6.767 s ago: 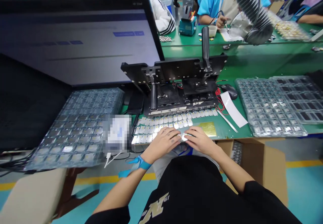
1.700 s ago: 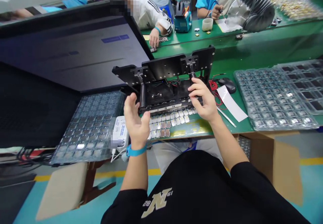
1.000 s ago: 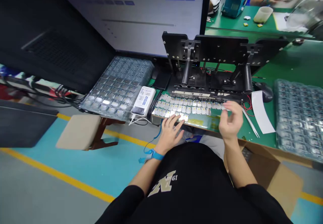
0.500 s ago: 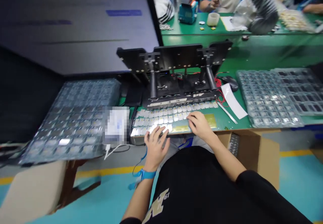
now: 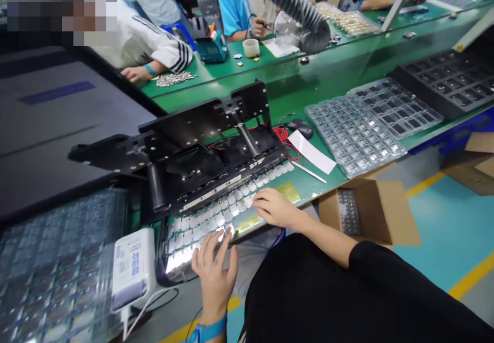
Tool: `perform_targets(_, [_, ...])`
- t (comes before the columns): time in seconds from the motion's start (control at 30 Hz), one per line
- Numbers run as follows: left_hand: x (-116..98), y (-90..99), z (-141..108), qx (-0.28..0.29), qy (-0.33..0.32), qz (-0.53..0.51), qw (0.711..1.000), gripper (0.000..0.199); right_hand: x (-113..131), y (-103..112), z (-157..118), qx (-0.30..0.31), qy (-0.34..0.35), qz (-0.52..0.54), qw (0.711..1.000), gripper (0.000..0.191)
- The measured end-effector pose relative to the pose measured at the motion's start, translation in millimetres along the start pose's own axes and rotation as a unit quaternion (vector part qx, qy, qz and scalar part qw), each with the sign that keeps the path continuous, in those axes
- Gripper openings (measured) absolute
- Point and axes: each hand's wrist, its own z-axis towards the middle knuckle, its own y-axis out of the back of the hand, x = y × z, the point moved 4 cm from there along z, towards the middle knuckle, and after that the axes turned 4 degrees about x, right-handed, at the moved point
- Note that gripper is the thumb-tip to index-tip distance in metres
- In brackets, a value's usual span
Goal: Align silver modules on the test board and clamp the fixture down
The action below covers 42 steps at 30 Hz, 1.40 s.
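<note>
Rows of small silvery-white pieces (image 5: 208,223) lie along the front edge of the green bench. My left hand (image 5: 216,271), with a blue wrist strap (image 5: 210,331), is open over the near rows, its fingers spread and the tips at the pieces. To its right, my right hand (image 5: 276,208) bends its fingers together at the end of the rows, beside a yellow strip (image 5: 289,192). Anything between those fingertips is hidden or too small to name. Just behind the rows stands a black fixture (image 5: 200,121) with raised plates and two posts.
Left are a white box (image 5: 133,266) with a cable and stacked clear trays (image 5: 57,260). Rightward lie tweezers (image 5: 309,172), a white paper strip (image 5: 312,152), a mouse (image 5: 300,127) and another clear tray (image 5: 355,132). A cardboard box (image 5: 370,209) sits below the bench edge. Co-workers sit opposite.
My view has turned to the right, so the bench and fixture now sit further left and slanted. Both hands remain by the rows of pieces, the left spread and the right with bent fingers.
</note>
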Motion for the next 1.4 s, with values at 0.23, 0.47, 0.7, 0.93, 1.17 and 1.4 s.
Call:
perform_targets(0.23, [-69, 26.5, 55, -0.020, -0.113, -0.197, 0.974, 0.042, -13, 77, -28, -0.146, -0.002, 0.081, 0.986, 0.021])
perform_targets(0.47, [-142, 45.4, 126, 0.076, -0.306, -0.302, 0.900, 0.054, -104, 202, -70, -0.255, -0.164, -0.044, 0.952, 0.020])
perform_targets(0.7, [-177, 6.8, 232, 0.033, -0.220, -0.241, 0.945, 0.022, -232, 257, -3, -0.055, -0.283, -0.167, 0.943, 0.033])
perform_targets(0.93, [-205, -100.5, 316, 0.115, -0.098, -0.211, 0.966, 0.029, -292, 235, 20, -0.036, -0.323, -0.203, 0.924, 0.037])
perform_targets(1.17, [-227, -176.9, 349, 0.166, -0.037, -0.117, 0.978, 0.035, -303, 231, 10, -0.042, -0.311, -0.210, 0.926, 0.035])
perform_targets(1.4, [-235, -195.2, 360, 0.177, -0.024, -0.089, 0.980, 0.026, -313, 237, 9, -0.081, -0.271, -0.184, 0.941, 0.025])
